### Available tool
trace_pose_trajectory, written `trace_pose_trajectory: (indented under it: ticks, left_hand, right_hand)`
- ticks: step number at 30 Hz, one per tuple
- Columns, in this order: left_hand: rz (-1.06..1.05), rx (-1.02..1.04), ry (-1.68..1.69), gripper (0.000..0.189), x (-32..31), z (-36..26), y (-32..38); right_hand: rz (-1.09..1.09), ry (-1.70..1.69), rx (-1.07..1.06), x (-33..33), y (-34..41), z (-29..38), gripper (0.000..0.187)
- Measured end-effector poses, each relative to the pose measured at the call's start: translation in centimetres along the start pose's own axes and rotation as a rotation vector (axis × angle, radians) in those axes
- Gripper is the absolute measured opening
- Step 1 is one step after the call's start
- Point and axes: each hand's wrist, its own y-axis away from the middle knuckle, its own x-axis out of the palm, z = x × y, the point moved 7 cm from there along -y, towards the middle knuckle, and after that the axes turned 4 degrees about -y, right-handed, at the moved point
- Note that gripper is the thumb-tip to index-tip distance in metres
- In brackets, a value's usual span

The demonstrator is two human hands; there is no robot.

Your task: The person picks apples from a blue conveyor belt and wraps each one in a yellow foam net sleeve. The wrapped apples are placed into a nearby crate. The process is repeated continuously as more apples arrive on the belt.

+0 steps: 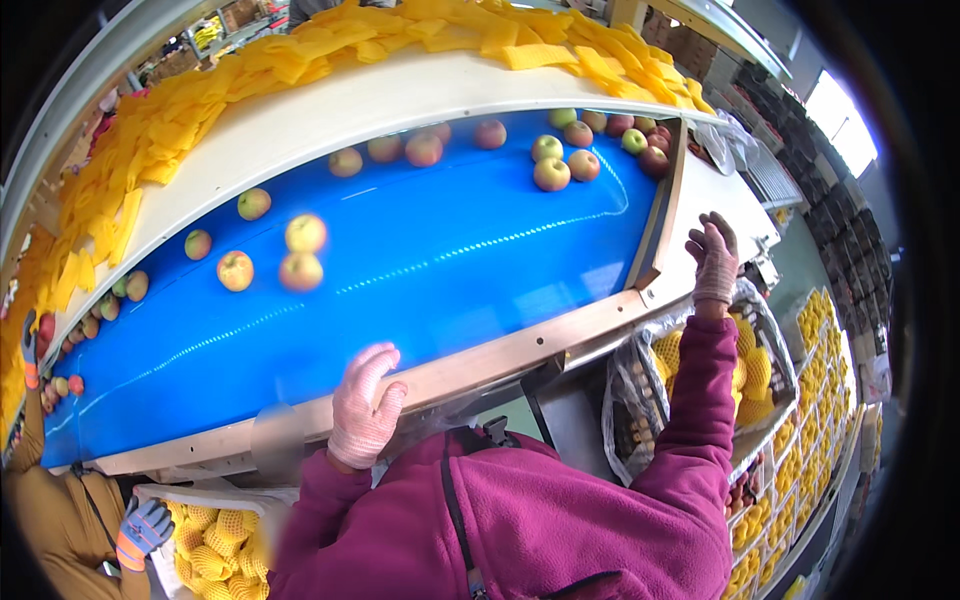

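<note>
My left hand (366, 409), in a pale knit glove, hovers at the near wooden rail (465, 361) of a blue conveyor belt (450, 300). It holds nothing, and its thumb is apart from the fingers. Over the white surface (694, 202) past the belt's right end is my right hand (714, 259), gloved, empty and with fingers spread. Loose apples lie on the belt. Two apples (302, 271) are blurred near its middle left. More apples (552, 174) gather by the wooden end board (660, 210), and others line the far edge.
Yellow foam fruit nets (300, 56) are heaped along the white shelf (360, 82) behind the belt. A lined box (780, 401) of netted fruit stands under my right arm; another carton (217, 547) is at lower left. A co-worker's gloved hand (144, 529) is beside it. Packed trays (795, 465) extend right.
</note>
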Motion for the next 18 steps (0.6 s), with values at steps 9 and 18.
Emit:
trace_pose_trajectory:
  ticks: [9,18]
  left_hand:
    - [-0.284,-0.193,-0.249,0.034,-4.7,-0.1,4.3]
    - [-0.421,-0.471,-0.323,0.032,-7.3,-0.5,9.5]
  right_hand:
    - [0.487,0.979,-0.578,42.4,-6.2,0.2,0.051]
    - [0.486,1.497,-0.179,44.4,-19.5,-11.0,0.040]
